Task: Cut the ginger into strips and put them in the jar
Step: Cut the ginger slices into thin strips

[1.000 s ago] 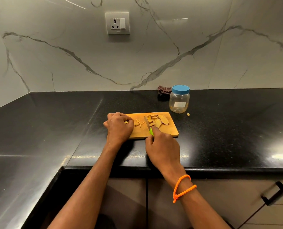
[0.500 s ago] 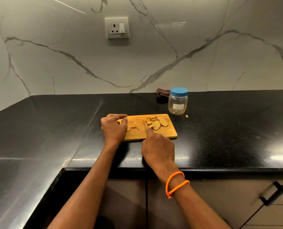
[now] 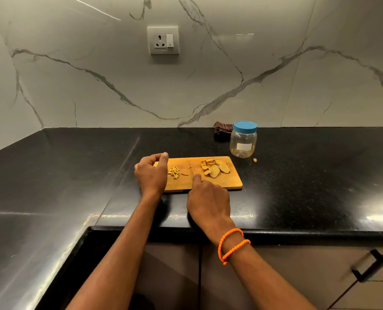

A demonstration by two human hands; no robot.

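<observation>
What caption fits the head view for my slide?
Right hand holds knife between ginger strips and ginger slices on cutting board; lidded jar behind.

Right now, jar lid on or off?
On. The blue lid sits on top of the upright jar, which stands on the counter behind the cutting board. Whether it is screwed tight cannot be told.

counter [image 3: 297, 175]: glossy black, finely speckled
wall [image 3: 208, 86]: off-white with grey veins, marble pattern
socket [image 3: 163, 39]: white plate, grey frame
board [image 3: 230, 180]: warm orange-brown wood
slices [image 3: 215, 168]: pale yellow-tan, darker edges
strips [image 3: 174, 171]: yellow-tan
jar [image 3: 243, 143]: clear, with a white label
lid [image 3: 245, 126]: blue
cloth [image 3: 223, 129]: dark maroon with a light check
bracelet [image 3: 231, 243]: bright orange, beaded
cabinet [image 3: 297, 276]: brown-grey
handle [image 3: 369, 265]: black
</observation>
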